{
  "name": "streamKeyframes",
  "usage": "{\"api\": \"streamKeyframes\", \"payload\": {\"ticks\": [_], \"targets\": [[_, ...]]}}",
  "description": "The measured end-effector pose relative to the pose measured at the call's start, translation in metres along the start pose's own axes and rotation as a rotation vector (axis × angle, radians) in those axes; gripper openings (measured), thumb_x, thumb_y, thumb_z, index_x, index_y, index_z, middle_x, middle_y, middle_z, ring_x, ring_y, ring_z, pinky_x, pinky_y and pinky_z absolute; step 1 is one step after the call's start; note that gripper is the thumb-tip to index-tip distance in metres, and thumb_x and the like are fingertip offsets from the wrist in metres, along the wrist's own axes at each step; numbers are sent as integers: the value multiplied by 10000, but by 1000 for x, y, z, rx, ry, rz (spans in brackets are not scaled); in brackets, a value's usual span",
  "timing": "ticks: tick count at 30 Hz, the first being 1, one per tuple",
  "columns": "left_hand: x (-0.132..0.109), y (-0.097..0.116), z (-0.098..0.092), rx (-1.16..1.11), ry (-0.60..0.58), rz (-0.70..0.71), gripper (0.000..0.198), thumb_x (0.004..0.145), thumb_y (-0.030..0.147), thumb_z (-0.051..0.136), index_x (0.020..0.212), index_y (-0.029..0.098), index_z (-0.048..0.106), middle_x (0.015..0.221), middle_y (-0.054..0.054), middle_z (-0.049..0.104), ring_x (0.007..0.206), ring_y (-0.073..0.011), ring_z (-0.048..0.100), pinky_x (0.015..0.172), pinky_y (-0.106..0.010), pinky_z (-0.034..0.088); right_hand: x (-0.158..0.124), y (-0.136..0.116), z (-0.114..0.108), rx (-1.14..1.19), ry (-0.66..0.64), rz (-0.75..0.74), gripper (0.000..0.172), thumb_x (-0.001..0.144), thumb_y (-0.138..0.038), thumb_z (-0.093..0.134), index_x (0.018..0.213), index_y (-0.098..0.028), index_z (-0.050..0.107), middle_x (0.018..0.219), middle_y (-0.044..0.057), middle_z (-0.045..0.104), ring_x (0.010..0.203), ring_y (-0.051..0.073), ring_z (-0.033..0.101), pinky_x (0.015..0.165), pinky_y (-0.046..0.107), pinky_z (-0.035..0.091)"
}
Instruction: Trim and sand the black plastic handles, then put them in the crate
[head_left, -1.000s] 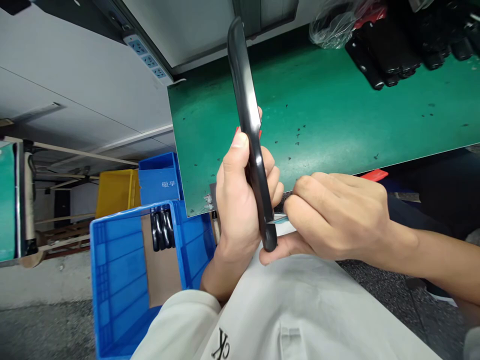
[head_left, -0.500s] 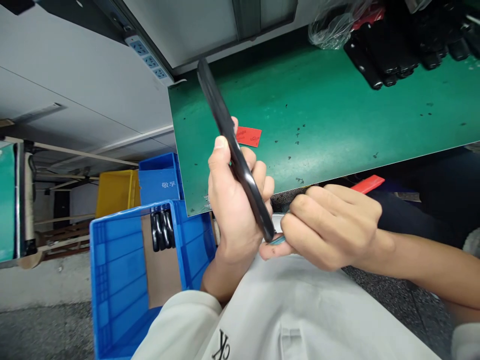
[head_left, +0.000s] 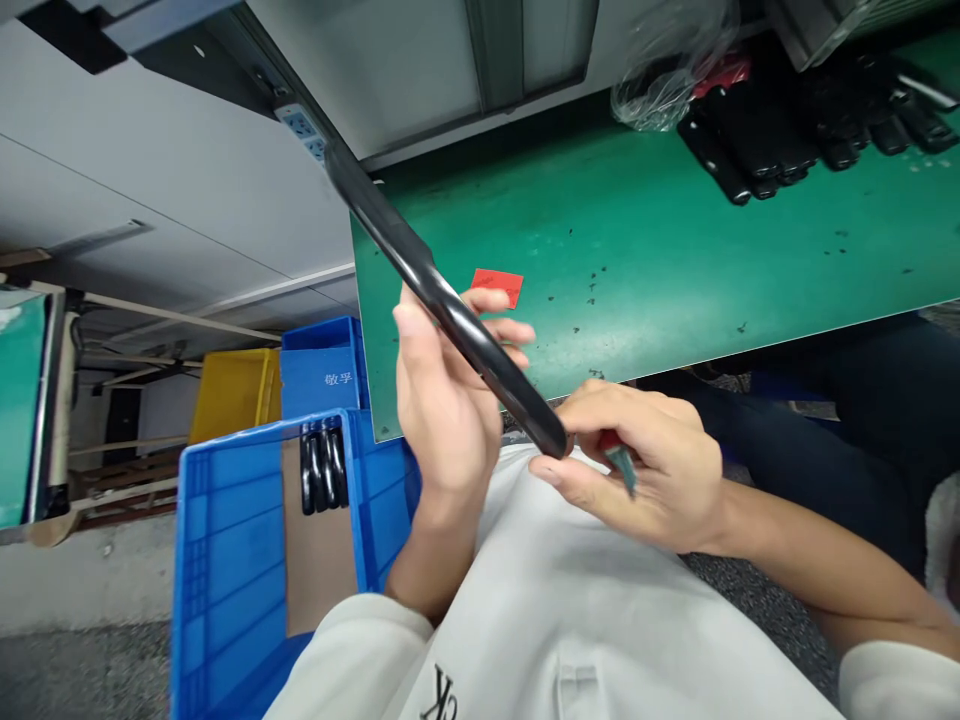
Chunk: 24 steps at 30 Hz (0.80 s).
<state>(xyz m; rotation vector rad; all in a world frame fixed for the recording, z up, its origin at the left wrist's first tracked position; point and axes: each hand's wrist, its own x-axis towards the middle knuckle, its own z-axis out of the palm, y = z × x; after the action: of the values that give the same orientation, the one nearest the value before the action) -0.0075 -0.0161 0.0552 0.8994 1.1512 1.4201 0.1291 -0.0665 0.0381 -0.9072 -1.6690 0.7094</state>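
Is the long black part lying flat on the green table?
No, the left hand holds the long black part tilted in the air, off the green table.

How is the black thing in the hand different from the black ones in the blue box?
The held case is one; the crate cases are several. The held case tilts in the air in the left hand; the crate cases stand upright in the blue crate. Both are black and glossy.

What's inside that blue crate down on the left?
Inside the blue crate are a brown cardboard sheet and a few black curved pieces on edge near its far wall. Its near floor is hidden behind the person's white sleeve.
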Motion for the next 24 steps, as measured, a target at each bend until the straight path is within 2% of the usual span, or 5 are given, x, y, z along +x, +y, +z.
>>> {"api": "streamKeyframes", "payload": {"ticks": [5, 9, 14, 19, 24], "targets": [[-1, -9, -47, 972, -64, 801, 806, 942, 319, 735, 1642, 391, 342, 1777, -21, 208, 1609, -393, 251, 1219, -555, 407, 0, -1, -12, -45, 51, -23, 109, 953, -210, 723, 1020, -170, 646, 747, -26, 655, 621, 82, 542, 543, 208, 428], [6, 0, -62, 1068, -470, 1216, 607, 943, 232, 740, 1518, 289, 556, 1547, -107, 601, 1511, -387, 464, 1238, -628, 398, -3, -1, -18, -71, -27, -46, 124, 969, -240, 712, 1052, -178, 645, 755, -30, 658, 637, 84, 566, 581, 205, 468], [13, 3, -57, 978, -609, 1254, 385, 957, 169, 704, 1335, 241, 682, 1343, -96, 748, 1347, -341, 647, 1135, -573, 542, -4, -6, -38, -106, -106, 25, 273, 1011, -356, 666, 1196, -165, 602, 879, 1, 677, 711, 87, 611, 618, 204, 497], [14, 1, -55, 976, -654, 1291, 464, 913, 105, 746, 1365, 163, 657, 1336, -149, 744, 1378, -352, 616, 1164, -573, 519, -5, -9, -57, -251, -153, -148, 247, 1067, -104, 384, 1149, -154, 611, 926, 47, 693, 810, 123, 626, 775, 278, 525], [16, 3, -54, 994, -703, 1286, 357, 970, 160, 678, 1317, 239, 681, 1365, -92, 737, 1391, -340, 606, 1148, -588, 531, -4, -9, -52, -607, -162, -269, 452, 1078, -531, 443, 959, -146, 650, 769, 55, 616, 680, 173, 517, 619, 329, 445]]}}
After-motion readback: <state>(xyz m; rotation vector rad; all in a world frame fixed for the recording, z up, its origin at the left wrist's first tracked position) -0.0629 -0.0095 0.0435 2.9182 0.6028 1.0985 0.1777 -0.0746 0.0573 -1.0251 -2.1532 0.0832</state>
